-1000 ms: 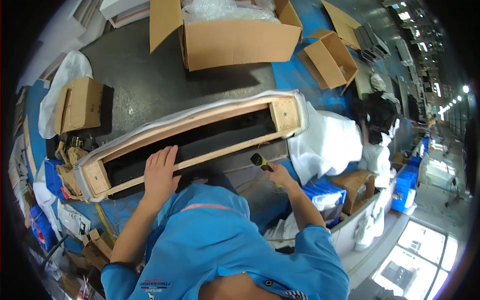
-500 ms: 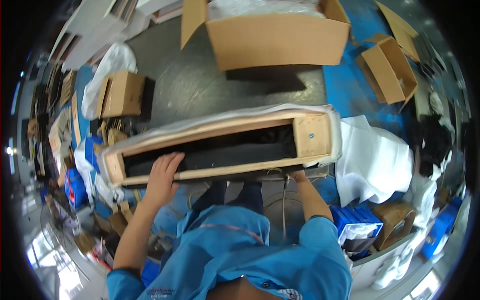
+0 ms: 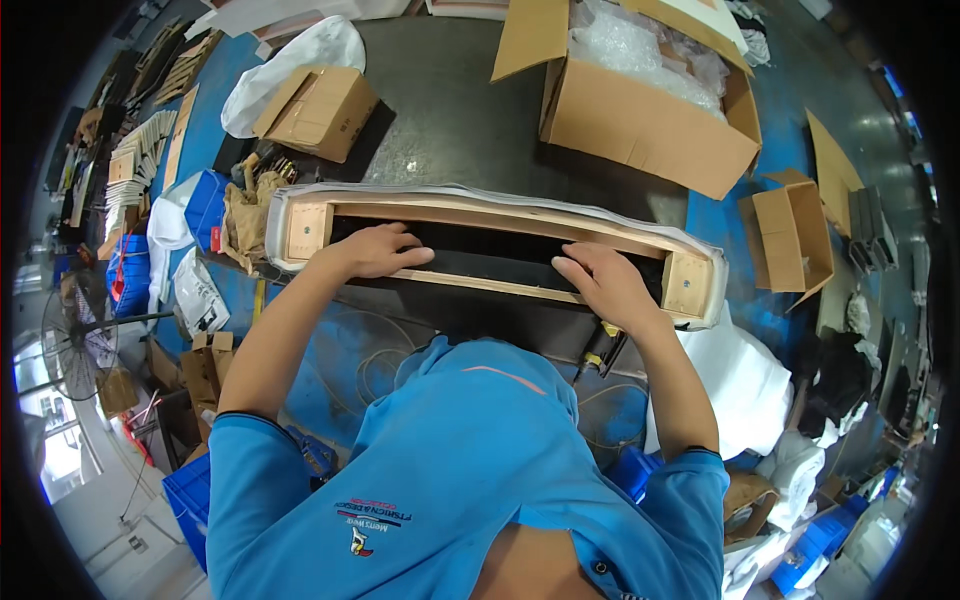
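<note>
A long, shallow wooden frame (image 3: 470,212) with pale padding round its outside lies open side up before me, its inside lined in dark material. Over the near rail, left of the middle, my left hand (image 3: 378,252) curls its fingers into the hollow. My right hand (image 3: 612,285) grips the same rail further right, thumb and fingertips over the dark lining. Just below my right hand, a black tool with yellow parts (image 3: 597,352) sits close to the near side of the frame; its kind is partly hidden.
Beyond the frame is a dark tabletop (image 3: 450,100) with a small closed carton (image 3: 318,112) and a large carton (image 3: 650,125) holding bubble wrap. White sheeting (image 3: 730,385) hangs at the right, near an open carton (image 3: 790,235). A fan (image 3: 75,335) stands left; thin hose loops (image 3: 375,350) lie below.
My right hand has come from beneath the near edge up onto the rail. My left hand has shifted on the rail, and the frame's tilt has changed. The whole view has turned too.
</note>
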Demonstrator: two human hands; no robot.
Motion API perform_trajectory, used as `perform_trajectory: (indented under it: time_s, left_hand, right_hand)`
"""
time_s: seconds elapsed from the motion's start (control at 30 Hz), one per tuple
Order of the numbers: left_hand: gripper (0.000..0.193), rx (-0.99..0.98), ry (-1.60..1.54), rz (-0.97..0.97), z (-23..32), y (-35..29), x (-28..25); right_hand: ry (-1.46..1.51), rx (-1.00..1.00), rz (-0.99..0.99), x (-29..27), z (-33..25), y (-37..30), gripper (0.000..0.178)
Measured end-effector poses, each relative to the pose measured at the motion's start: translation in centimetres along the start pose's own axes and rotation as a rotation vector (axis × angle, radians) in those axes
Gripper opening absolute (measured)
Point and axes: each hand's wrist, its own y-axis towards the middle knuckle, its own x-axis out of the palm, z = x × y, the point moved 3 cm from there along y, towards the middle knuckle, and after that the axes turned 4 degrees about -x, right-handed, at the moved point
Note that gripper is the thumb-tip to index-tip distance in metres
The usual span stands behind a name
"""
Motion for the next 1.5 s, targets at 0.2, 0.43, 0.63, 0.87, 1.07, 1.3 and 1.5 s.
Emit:
perform_trajectory:
  time_s: [0.2,0.43,0.63,0.87,1.07,1.3,1.5]
  left_hand:
    - [0.081,0.154,-0.047,-0.124,5.8,2.4,0.5]
    - [0.106,-0.151,-0.058,-0.369,5.5,5.5,0.8]
    - [0.096,-0.066,0.193,-0.3,2.2,0.6,-0.8]
    - [0.081,0.029,0.126,-0.113,-0.2,-2.5,1.5]
    - [0.046,0.04,-0.135,0.025,-1.2,-4.2,1.8]
    - [0.027,0.262,-0.249,0.243,-2.6,-4.7,1.1]
    - [0.02,-0.004,-0.306,0.126,-2.2,-4.2,-0.3]
  right_hand:
    - [-0.204,0.276,-0.294,2.3,2.4,0.9,0.083]
    - [-0.055,0.627,-0.667,1.5,2.2,3.1,0.109]
    - [0.111,0.455,-0.576,3.7,1.6,3.9,0.113]
    - [0.121,0.321,-0.732,9.3,-0.7,4.6,0.118]
    - [0.095,0.402,-0.684,7.2,-1.8,3.2,0.105]
    - [-0.129,0.184,-0.255,5.9,1.0,-1.0,0.071]
    - [-0.092,0.088,-0.356,8.7,-4.2,2.9,0.087]
